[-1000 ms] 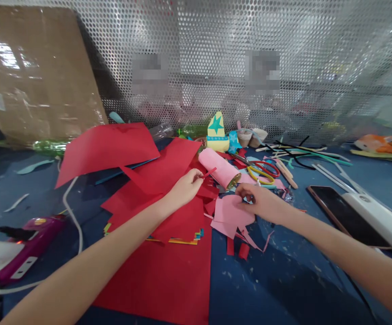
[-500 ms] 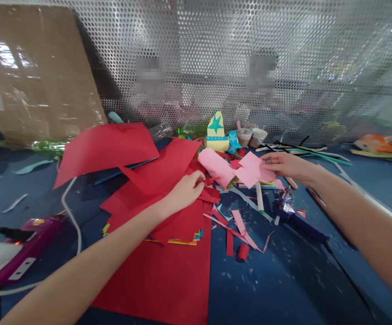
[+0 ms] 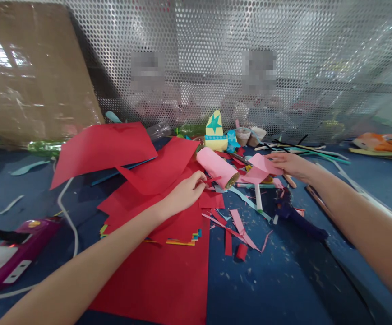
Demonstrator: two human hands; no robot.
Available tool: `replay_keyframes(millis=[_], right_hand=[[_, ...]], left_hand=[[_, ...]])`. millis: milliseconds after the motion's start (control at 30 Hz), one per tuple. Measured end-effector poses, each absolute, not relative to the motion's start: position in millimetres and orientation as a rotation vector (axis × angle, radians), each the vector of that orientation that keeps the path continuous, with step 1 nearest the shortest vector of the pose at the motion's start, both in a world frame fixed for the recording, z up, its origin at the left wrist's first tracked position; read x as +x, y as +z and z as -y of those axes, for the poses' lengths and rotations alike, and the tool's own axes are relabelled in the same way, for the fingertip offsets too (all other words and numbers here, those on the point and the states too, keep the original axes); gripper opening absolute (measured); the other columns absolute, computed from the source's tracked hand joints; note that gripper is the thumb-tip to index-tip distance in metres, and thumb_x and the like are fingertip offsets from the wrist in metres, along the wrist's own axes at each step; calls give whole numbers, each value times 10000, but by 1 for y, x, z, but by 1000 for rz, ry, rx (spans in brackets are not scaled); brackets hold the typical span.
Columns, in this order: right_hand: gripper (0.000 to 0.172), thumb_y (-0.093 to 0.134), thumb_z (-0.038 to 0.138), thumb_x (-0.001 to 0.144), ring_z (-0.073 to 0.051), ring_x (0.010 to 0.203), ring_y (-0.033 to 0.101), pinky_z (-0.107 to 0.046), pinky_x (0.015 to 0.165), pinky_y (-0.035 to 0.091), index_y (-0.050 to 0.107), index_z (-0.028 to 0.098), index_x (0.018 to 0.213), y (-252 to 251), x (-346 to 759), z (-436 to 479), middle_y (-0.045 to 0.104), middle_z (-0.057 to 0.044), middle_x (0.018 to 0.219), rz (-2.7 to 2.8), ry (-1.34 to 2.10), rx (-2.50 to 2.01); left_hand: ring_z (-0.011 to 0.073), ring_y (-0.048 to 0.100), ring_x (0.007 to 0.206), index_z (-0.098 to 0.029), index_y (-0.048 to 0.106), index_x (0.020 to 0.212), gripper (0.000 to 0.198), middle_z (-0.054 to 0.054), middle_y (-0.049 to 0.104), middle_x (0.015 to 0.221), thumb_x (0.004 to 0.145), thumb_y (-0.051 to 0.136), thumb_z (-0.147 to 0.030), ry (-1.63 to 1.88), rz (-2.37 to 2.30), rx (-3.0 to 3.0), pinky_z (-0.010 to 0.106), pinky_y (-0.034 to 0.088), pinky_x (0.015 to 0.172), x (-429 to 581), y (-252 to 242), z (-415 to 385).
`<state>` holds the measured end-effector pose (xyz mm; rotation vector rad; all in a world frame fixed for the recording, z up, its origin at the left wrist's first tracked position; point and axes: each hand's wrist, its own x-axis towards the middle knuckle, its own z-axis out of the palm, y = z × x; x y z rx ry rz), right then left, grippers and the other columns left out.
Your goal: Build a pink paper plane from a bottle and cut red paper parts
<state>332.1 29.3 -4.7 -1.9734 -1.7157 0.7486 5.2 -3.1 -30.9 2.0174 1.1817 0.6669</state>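
Your left hand (image 3: 189, 191) pinches a red strip (image 3: 213, 179) beside the pink tube (image 3: 216, 166), while your right hand (image 3: 292, 166) pinches pink paper (image 3: 260, 166) by one edge over the scissors (image 3: 241, 159), apparently to leave its face unobstructed.

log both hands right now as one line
left hand: pinching thin red paper strip | right hand: touching cut pink paper piece | between: pink paper-covered cylindrical tube

Item: one blue tabletop (image 3: 243, 298). On it we count red paper sheets (image 3: 168, 280) at seven o'clock; purple power strip (image 3: 35, 234), eight; red paper curl (image 3: 241, 252), five; what looks like a glue gun (image 3: 300, 221), four; thin coloured stems (image 3: 333, 156), three.
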Motion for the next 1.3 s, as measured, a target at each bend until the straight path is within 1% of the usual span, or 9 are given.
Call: replay_keyframes(millis=[167, 300, 367, 433, 500, 733, 833, 1133, 1300], right_hand=[[123, 617, 203, 859, -239, 847, 650, -387, 738, 524, 660, 138, 955, 4, 310, -9, 684, -79, 933, 1874, 357, -1984], [172, 594, 342, 872, -225, 704, 667, -359, 672, 523, 682, 201, 827, 2, 265, 31, 711, -40, 752, 2134, 237, -1749], [101, 631, 291, 859, -186, 764, 683, -306, 718, 543, 687, 226, 913, -5, 239, 48, 739, -7, 862, 2354, 292, -1519], [262, 697, 211, 808, -207, 1044, 635, -331, 929, 494, 663, 228, 1067, -15, 218, 57, 710, -18, 1103, 2537, 288, -1302], [349, 707, 174, 796, -224, 1145, 583, -349, 989, 465, 634, 197, 1136, -25, 205, 58, 667, -51, 1205, 2641, 245, -1171], [119, 569, 98, 870, -238, 827, 684, -349, 741, 571, 652, 128, 951, -38, 202, 49, 721, -91, 854, 2706, -50, -1069], [166, 486, 83, 896, -235, 761, 680, -353, 685, 575, 640, 126, 849, -35, 208, 59, 697, -87, 769, 2680, -168, -996], [238, 407, 124, 967, -200, 857, 699, -330, 796, 597, 645, 108, 957, -24, 244, 120, 745, -106, 919, 2597, -285, -750], [353, 326, 62, 970, -218, 904, 713, -349, 750, 618, 675, 115, 989, -36, 254, 138, 754, -83, 1010, 2680, -190, -676]], left_hand=[[204, 669, 929, -233, 427, 839, 58, 47, 715, 932, 870, 393, -198, 657, -1183, 2014, 349, 476, 865, 5, -30, 3], [202, 672, 923, -241, 427, 861, 44, 32, 715, 908, 873, 399, -208, 671, -1170, 2019, 345, 479, 863, 4, -33, 2], [201, 670, 945, -240, 426, 872, 43, 38, 706, 936, 876, 392, -214, 691, -1154, 2027, 347, 482, 865, 4, -36, 1], [202, 666, 959, -234, 422, 871, 42, 47, 691, 958, 876, 386, -213, 719, -1144, 2042, 355, 484, 870, 4, -39, 0], [201, 662, 962, -230, 418, 853, 48, 48, 677, 953, 875, 383, -207, 747, -1141, 2064, 358, 483, 872, 4, -39, -1], [208, 652, 868, -205, 504, 832, 70, 46, 673, 889, 835, 447, -164, 796, -1166, 2170, 356, 492, 813, 3, -31, 0], [198, 632, 849, -183, 575, 836, 109, 50, 667, 900, 799, 501, -113, 800, -1151, 2232, 341, 489, 812, 5, -26, 5], [199, 600, 904, -152, 664, 886, 91, 51, 675, 893, 853, 587, -116, 603, -935, 2592, 343, 483, 847, 18, -33, 26], [218, 572, 963, -125, 661, 924, 93, 88, 650, 978, 856, 626, -179, 686, -878, 2653, 368, 461, 893, 22, -29, 43]])
